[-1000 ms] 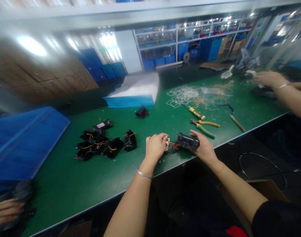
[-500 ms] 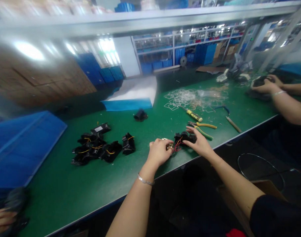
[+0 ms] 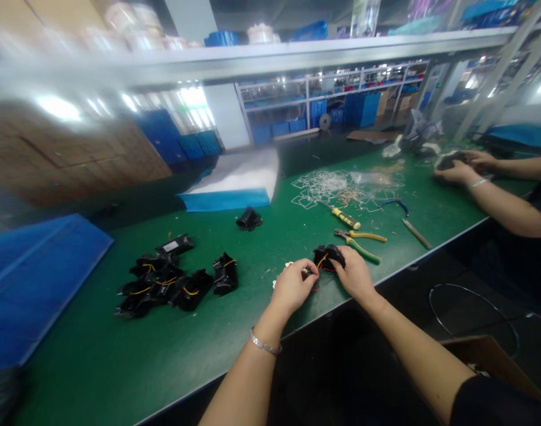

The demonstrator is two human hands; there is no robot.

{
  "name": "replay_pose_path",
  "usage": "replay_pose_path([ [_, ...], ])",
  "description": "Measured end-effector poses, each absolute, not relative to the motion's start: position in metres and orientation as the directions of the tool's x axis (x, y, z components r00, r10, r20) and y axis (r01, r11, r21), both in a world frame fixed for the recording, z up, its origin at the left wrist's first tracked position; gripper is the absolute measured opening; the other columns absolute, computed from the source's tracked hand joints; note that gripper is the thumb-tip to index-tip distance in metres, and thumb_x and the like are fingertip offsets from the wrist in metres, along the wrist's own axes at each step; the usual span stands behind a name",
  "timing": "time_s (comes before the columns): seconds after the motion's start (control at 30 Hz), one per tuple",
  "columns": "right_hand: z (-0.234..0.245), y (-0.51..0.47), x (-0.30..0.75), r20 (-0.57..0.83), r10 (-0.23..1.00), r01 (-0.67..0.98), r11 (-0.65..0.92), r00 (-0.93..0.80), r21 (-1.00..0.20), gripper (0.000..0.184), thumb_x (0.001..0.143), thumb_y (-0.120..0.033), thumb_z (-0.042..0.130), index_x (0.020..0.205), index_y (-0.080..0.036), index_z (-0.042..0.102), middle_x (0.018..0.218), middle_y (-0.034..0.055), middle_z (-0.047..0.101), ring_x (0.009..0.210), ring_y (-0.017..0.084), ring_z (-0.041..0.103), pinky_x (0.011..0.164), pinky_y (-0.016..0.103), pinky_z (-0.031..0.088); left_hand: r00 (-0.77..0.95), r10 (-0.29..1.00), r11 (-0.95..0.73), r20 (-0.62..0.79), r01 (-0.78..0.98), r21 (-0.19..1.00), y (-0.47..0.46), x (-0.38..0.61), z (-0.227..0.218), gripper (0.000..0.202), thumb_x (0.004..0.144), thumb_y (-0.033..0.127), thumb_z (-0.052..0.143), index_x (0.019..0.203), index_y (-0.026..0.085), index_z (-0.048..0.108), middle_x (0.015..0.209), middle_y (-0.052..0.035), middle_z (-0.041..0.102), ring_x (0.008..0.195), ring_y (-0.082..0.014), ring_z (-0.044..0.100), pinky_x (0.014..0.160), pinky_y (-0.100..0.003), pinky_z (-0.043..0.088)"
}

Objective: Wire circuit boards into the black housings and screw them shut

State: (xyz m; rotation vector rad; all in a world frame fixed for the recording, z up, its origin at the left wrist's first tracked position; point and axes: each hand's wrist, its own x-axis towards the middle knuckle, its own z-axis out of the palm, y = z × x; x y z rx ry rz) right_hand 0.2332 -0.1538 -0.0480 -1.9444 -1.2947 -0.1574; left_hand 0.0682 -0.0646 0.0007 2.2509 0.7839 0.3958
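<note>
My right hand (image 3: 355, 273) grips a small black plastic housing (image 3: 324, 253) at the front of the green bench. Thin red and yellow wires (image 3: 322, 261) come out of it toward my left hand (image 3: 293, 285). The thumb and forefinger of that hand are pinched together at the wires. A small white part (image 3: 288, 265) shows partly from behind the left hand; the rest is covered. Just beyond the right hand lie pliers (image 3: 362, 242) with one yellow and one green handle. A yellow screwdriver (image 3: 346, 219) rests behind them.
Several black housings with yellow wires (image 3: 164, 281) are grouped at left; a black piece (image 3: 249, 219) lies farther back. White wire loops (image 3: 318, 186) spread behind the tools. A pencil-like stick (image 3: 416, 233) lies at right, a blue bin (image 3: 44, 278) at left. Another person's hands (image 3: 463, 168) work far right.
The view has tilted up slightly. My left thumb and forefinger have closed at the wires, and my right hand has wrapped nearer around the housing. A hand at lower left has left the view.
</note>
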Motion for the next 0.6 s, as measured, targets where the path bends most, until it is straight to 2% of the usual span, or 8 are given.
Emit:
replay_pose_path([
  [0.1,-0.048,-0.154,0.231,0.503,0.693,0.828,-0.254,0.517,-0.501,0.023,0.09,-0.03,0.046,0.108,-0.019,0.056,0.104,0.0109,0.062,0.099,0.027,0.055,0.086,0.041,0.044,0.805,0.587,-0.643,0.082,0.403,0.651,-0.063,0.063,0.005,0.007,0.079,0.023,0.055,0.082,0.024,0.061,0.085,0.0022,0.065,0.079,-0.0137,0.056,0.07,-0.024,0.042],
  [0.17,-0.047,-0.154,0.23,0.502,0.68,0.825,-0.29,0.534,-0.485,0.023,0.091,-0.03,0.045,0.108,-0.019,0.055,0.103,0.0114,0.062,0.099,0.027,0.055,0.086,0.04,0.043,0.798,0.595,-0.657,0.095,0.415,0.63,-0.065,0.064,0.007,0.013,0.083,0.033,0.052,0.082,0.024,0.061,0.083,0.0013,0.065,0.078,-0.0145,0.055,0.069,-0.025,0.041],
  [0.27,-0.047,-0.154,0.227,0.5,0.673,0.823,-0.317,0.545,-0.47,0.023,0.091,-0.03,0.044,0.108,-0.018,0.054,0.102,0.0114,0.061,0.098,0.027,0.054,0.085,0.04,0.043,0.695,0.714,-0.599,0.084,0.546,0.586,-0.072,0.077,0.003,0.04,0.085,0.058,0.045,0.072,0.023,0.061,0.073,-0.0008,0.063,0.071,-0.0164,0.055,0.064,-0.027,0.038],
  [0.33,-0.047,-0.154,0.226,0.504,0.671,0.826,-0.319,0.543,-0.464,0.023,0.092,-0.03,0.043,0.108,-0.018,0.054,0.101,0.0112,0.061,0.096,0.027,0.054,0.085,0.039,0.042,0.602,0.793,-0.55,0.089,0.646,0.53,-0.076,0.088,-0.002,0.046,0.081,0.064,0.047,0.067,0.022,0.059,0.067,-0.0014,0.061,0.068,-0.0174,0.055,0.062,-0.028,0.036],
  [0.4,-0.047,-0.155,0.225,0.515,0.667,0.831,-0.316,0.538,-0.458,0.022,0.091,-0.03,0.044,0.107,-0.018,0.054,0.1,0.0113,0.061,0.095,0.027,0.054,0.084,0.039,0.042,0.559,0.821,-0.537,0.119,0.683,0.495,-0.078,0.097,-0.006,0.035,0.079,0.057,0.056,0.074,0.023,0.061,0.067,-0.0002,0.062,0.067,-0.0175,0.056,0.061,-0.028,0.035],
  [0.47,-0.047,-0.154,0.225,0.523,0.66,0.831,-0.323,0.54,-0.452,0.023,0.091,-0.029,0.044,0.108,-0.018,0.054,0.1,0.0115,0.061,0.094,0.028,0.054,0.083,0.04,0.042,0.557,0.82,-0.54,0.137,0.671,0.507,-0.078,0.101,-0.008,0.02,0.08,0.043,0.06,0.092,0.026,0.062,0.071,0.0019,0.064,0.067,-0.0164,0.057,0.061,-0.027,0.035],
  [0.5,-0.047,-0.154,0.226,0.522,0.656,0.829,-0.33,0.545,-0.451,0.023,0.091,-0.029,0.043,0.109,-0.018,0.054,0.1,0.0116,0.061,0.094,0.028,0.054,0.083,0.04,0.042,0.57,0.811,-0.546,0.133,0.656,0.522,-0.077,0.101,-0.008,0.02,0.082,0.037,0.059,0.099,0.027,0.061,0.073,0.0025,0.065,0.067,-0.0157,0.057,0.061,-0.026,0.035],
  [0.6,-0.049,-0.153,0.227,0.503,0.656,0.817,-0.348,0.563,-0.46,0.024,0.091,-0.03,0.044,0.109,-0.019,0.054,0.101,0.0117,0.061,0.096,0.028,0.053,0.084,0.041,0.042,0.651,0.751,-0.589,0.11,0.585,0.558,-0.073,0.096,-0.007,0.017,0.085,0.031,0.054,0.098,0.028,0.064,0.08,0.0018,0.068,0.071,-0.0148,0.059,0.066,-0.026,0.038],
])
